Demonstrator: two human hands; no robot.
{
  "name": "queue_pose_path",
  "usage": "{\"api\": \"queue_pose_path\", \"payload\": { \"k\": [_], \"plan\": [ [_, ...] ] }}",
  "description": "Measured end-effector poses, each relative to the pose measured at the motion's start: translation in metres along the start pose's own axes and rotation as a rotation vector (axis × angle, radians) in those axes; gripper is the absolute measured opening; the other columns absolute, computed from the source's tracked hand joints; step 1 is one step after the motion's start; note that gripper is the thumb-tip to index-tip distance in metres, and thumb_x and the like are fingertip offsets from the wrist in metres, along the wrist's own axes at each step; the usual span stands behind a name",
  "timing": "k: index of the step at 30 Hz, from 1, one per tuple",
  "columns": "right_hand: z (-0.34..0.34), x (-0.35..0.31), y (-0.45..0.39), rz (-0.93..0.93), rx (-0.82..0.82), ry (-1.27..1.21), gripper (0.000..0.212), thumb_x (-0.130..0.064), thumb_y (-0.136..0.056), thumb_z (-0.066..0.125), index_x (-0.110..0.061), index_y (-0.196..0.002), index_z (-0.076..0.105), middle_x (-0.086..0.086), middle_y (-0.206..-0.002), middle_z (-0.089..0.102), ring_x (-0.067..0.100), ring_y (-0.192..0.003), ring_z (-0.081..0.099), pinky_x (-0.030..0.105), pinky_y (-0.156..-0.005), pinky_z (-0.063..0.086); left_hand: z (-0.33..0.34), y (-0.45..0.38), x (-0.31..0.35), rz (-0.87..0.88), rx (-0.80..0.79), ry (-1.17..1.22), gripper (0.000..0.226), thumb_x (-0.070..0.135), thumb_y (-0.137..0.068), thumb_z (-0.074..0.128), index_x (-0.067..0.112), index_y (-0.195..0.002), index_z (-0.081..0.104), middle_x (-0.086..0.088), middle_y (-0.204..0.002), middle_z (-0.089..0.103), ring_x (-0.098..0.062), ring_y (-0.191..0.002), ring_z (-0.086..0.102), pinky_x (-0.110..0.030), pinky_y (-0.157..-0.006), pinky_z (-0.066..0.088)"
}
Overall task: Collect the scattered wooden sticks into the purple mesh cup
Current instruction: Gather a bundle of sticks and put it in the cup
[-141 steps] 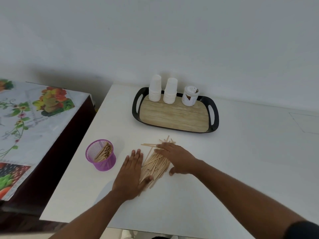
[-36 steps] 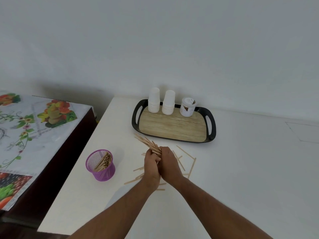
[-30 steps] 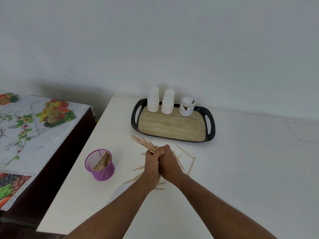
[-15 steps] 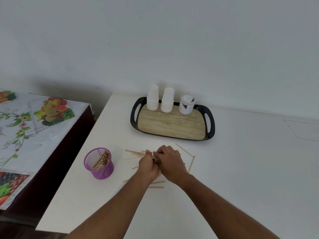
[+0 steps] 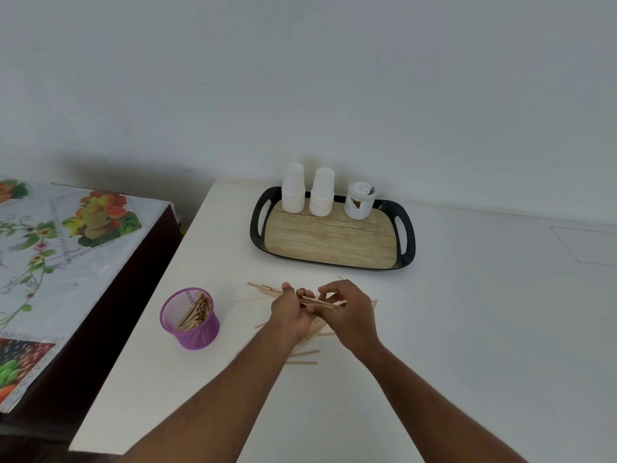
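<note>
At the far left stands a dark side table covered by a fruit-and-flower printed cloth [image 5: 50, 248], its edge running close alongside the left edge of the white table [image 5: 467, 329] with a narrow dark gap between them. Near that left edge of the white table the purple mesh cup [image 5: 190, 318] stands upright, a round basket of fine perforated mesh with a batch of wooden sticks already leaning inside it against its right wall. A strip of bare tabletop separates the cup from the hands.

The left hand [image 5: 291, 315] has its fingers curled round a bundle of wooden sticks [image 5: 267, 290], thin, pale, flat-looking strips held roughly level, their free ends fanning out to the left toward the cup. The right hand [image 5: 350, 315] meets the same bundle from the other side, fingertips bent and pinching the sticks' right ends. Beneath and around both hands loose sticks [image 5: 302, 357] lie scattered on the table at mixed angles, a few toward the near edge, others poking out past the right hand.

Behind the hands, a black-rimmed tray [image 5: 334, 238] with a wood-grain floor sits near the wall, carrying two stacks of white paper cups [image 5: 307, 192] and a small white jar [image 5: 359, 200] along its back rim. To the right the tabletop runs wide and bare to the frame edge.
</note>
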State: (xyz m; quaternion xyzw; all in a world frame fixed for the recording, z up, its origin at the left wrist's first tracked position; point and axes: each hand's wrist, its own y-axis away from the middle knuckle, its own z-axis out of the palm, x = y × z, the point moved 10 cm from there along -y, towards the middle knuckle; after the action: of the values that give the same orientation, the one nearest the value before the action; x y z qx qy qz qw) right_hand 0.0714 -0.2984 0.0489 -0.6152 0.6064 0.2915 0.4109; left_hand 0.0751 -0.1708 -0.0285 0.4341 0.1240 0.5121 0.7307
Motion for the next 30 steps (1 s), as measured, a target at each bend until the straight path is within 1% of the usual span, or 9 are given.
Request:
{"api": "queue_pose_path", "payload": {
  "k": [3, 7, 10, 12, 14, 20, 25, 28, 30],
  "plan": [
    [-0.006, 0.020, 0.005, 0.176, 0.102, -0.240, 0.027, -0.040, -0.082, 0.085, -0.023, -0.099, 0.074, -0.008, -0.098, 0.076, 0.008, -0.089, 0.074, 0.027, -0.078, 0.061, 0.003, -0.001, -0.001, 0.028, -0.006, 0.013, 0.034, 0.031, -0.111, 0.038, 0.007, -0.090, 0.046, -0.003, -0.063, 0.040, -0.015, -0.054, 0.039, -0.037, -0.068, 0.052],
    [0.003, 0.054, 0.013, 0.554, 0.237, -0.680, 0.031, -0.036, -0.100, 0.066, -0.006, -0.100, 0.076, 0.007, -0.089, 0.079, 0.019, -0.085, 0.077, 0.028, -0.074, 0.061, 0.012, 0.003, 0.002, 0.156, -0.013, -0.059, 0.027, 0.034, -0.110, 0.041, 0.011, -0.101, 0.049, 0.000, -0.060, 0.041, -0.013, -0.051, 0.038, -0.031, -0.062, 0.047],
    [0.021, 0.057, 0.019, 0.743, 0.288, -1.013, 0.041, -0.034, -0.108, 0.053, 0.000, -0.102, 0.075, 0.013, -0.088, 0.078, 0.024, -0.081, 0.076, 0.036, -0.078, 0.061, 0.020, 0.009, 0.002, 0.259, -0.052, -0.115, 0.036, 0.048, -0.106, 0.043, 0.013, -0.101, 0.047, 0.000, -0.063, 0.040, -0.012, -0.053, 0.040, -0.029, -0.060, 0.046],
    [0.028, 0.053, 0.021, 0.806, 0.309, -1.121, 0.049, -0.036, -0.110, 0.046, 0.002, -0.102, 0.074, 0.014, -0.086, 0.078, 0.025, -0.078, 0.076, 0.037, -0.078, 0.060, 0.029, 0.017, 0.005, 0.332, -0.115, -0.156, 0.048, 0.063, -0.093, 0.048, 0.014, -0.093, 0.045, 0.001, -0.063, 0.040, -0.012, -0.054, 0.041, -0.028, -0.061, 0.048],
    [0.033, 0.051, 0.023, 0.850, 0.339, -1.202, 0.053, -0.037, -0.112, 0.040, 0.003, -0.102, 0.074, 0.016, -0.089, 0.078, 0.027, -0.081, 0.074, 0.039, -0.082, 0.060, 0.036, 0.024, 0.009, 0.399, -0.160, -0.186, 0.053, 0.068, -0.084, 0.050, 0.016, -0.083, 0.043, 0.000, -0.061, 0.041, -0.013, -0.053, 0.042, -0.030, -0.063, 0.050],
    [0.046, 0.050, 0.030, 0.895, 0.338, -1.192, 0.047, -0.032, -0.110, 0.042, -0.001, -0.103, 0.077, 0.016, -0.103, 0.079, 0.029, -0.096, 0.073, 0.041, -0.097, 0.057, 0.039, 0.038, 0.020, 0.493, -0.117, -0.236, 0.057, 0.069, -0.094, 0.042, 0.017, -0.072, 0.040, 0.002, -0.053, 0.032, -0.013, -0.044, 0.034, -0.029, -0.054, 0.042],
    [0.039, 0.060, 0.032, 0.899, 0.372, -1.119, 0.030, -0.027, -0.105, 0.054, -0.007, -0.106, 0.077, 0.011, -0.113, 0.078, 0.023, -0.112, 0.067, 0.043, -0.110, 0.048, 0.036, 0.043, 0.025, 0.461, -0.126, -0.172, 0.060, 0.076, -0.077, 0.051, 0.017, -0.069, 0.039, 0.001, -0.053, 0.027, -0.013, -0.041, 0.028, -0.029, -0.051, 0.041],
    [0.042, 0.064, 0.030, 0.917, 0.375, -1.211, 0.031, -0.025, -0.105, 0.055, -0.002, -0.115, 0.073, 0.014, -0.117, 0.072, 0.023, -0.107, 0.060, 0.041, -0.109, 0.048, 0.034, 0.044, 0.019, 0.437, -0.141, -0.165, 0.062, 0.078, -0.073, 0.051, 0.018, -0.068, 0.038, 0.001, -0.053, 0.027, -0.013, -0.040, 0.028, -0.027, -0.048, 0.041],
    [0.046, 0.062, 0.028, 0.907, 0.356, -1.265, 0.033, -0.024, -0.105, 0.054, 0.002, -0.117, 0.070, 0.016, -0.111, 0.068, 0.027, -0.102, 0.058, 0.045, -0.107, 0.049, 0.034, 0.045, 0.017, 0.435, -0.146, -0.171, 0.065, 0.081, -0.072, 0.049, 0.018, -0.068, 0.038, 0.000, -0.053, 0.027, -0.013, -0.041, 0.028, -0.027, -0.049, 0.041]
  ]
}}
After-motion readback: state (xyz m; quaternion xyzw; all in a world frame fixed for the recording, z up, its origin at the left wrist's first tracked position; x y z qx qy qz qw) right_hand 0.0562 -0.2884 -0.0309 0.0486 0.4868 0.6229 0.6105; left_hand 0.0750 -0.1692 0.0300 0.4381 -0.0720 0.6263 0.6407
